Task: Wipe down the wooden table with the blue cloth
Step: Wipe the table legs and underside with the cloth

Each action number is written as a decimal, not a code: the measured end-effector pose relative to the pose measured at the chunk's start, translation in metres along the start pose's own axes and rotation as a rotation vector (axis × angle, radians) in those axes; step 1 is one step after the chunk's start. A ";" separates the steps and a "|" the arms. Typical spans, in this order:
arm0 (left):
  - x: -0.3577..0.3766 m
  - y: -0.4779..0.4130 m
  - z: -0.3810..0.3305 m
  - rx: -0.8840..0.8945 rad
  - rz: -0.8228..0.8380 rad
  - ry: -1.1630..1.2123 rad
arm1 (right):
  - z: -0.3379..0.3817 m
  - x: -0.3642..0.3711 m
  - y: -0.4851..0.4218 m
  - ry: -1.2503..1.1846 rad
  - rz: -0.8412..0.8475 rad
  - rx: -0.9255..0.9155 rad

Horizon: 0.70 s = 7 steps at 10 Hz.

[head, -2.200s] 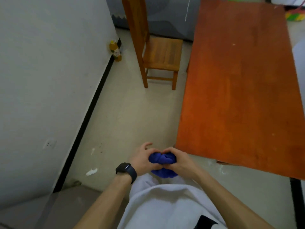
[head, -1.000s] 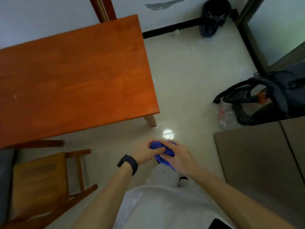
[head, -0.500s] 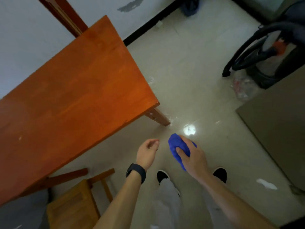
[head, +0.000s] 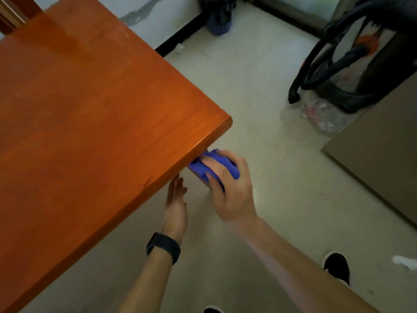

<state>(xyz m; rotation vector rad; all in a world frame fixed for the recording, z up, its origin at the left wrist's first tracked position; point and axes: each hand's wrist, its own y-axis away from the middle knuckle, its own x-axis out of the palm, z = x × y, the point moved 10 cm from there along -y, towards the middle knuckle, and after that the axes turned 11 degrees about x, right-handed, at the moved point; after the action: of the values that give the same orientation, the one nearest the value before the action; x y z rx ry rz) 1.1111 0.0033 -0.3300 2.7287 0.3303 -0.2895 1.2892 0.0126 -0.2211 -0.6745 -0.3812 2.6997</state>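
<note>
Nearest the camera: black shoe (head: 336,266) on the floor (head: 282,199), both forearms reaching forward, black wristband (head: 163,246) on the left wrist.

Left hand (head: 176,204): grip open, fingers straight, empty, just beside the underside of the worktop's near edge.

Right hand (head: 228,188): grip closed on the bunched blue cloth (head: 214,164). Cloth sits just below the near corner of the worktop (head: 90,114), against what looks like the leg or underside; exact contact is hidden by the overhang.

Likely step: wiping the corner/edge area, top surface apparently not started.

To do it well: flatten the cloth for more contact area, bring it up over the rounded lip, then run long overlapping strokes along the grain away from this corner. The free left hand could brace on the edge.

Edges and room: top surface bare, nothing to work around. Corner overhangs open floor on the right, good standing room there. Farther right a black hose-like tangle (head: 327,71) and a plastic bag (head: 320,114), well apart. Dark bin (head: 218,16) by the far wall.
</note>
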 end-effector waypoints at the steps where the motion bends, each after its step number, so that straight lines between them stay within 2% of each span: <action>1: 0.006 -0.018 0.005 0.095 -0.003 0.076 | 0.007 0.025 -0.013 0.009 -0.102 -0.097; 2: 0.011 -0.041 0.012 0.167 -0.004 0.088 | -0.031 0.053 -0.004 0.010 -0.076 -0.050; 3: 0.022 -0.053 0.016 0.249 -0.026 0.032 | -0.119 0.094 0.030 0.118 0.218 0.129; 4: 0.033 -0.055 0.020 0.324 -0.082 0.009 | -0.177 0.098 0.061 0.143 0.311 0.266; 5: 0.027 -0.064 0.039 0.381 -0.218 0.041 | -0.147 0.070 0.044 -0.068 0.084 0.164; 6: 0.036 -0.048 0.016 0.649 -0.383 -0.035 | -0.073 0.035 0.021 -0.294 -0.179 -0.099; 7: 0.059 -0.019 -0.018 0.789 -0.599 -0.620 | -0.046 0.048 0.016 -0.256 -0.237 -0.300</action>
<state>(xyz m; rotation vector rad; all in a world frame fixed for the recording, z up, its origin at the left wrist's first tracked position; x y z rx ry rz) 1.1651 0.0385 -0.3343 2.9485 1.0086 -1.6861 1.2675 0.0245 -0.2849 -0.3294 -0.8851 2.5260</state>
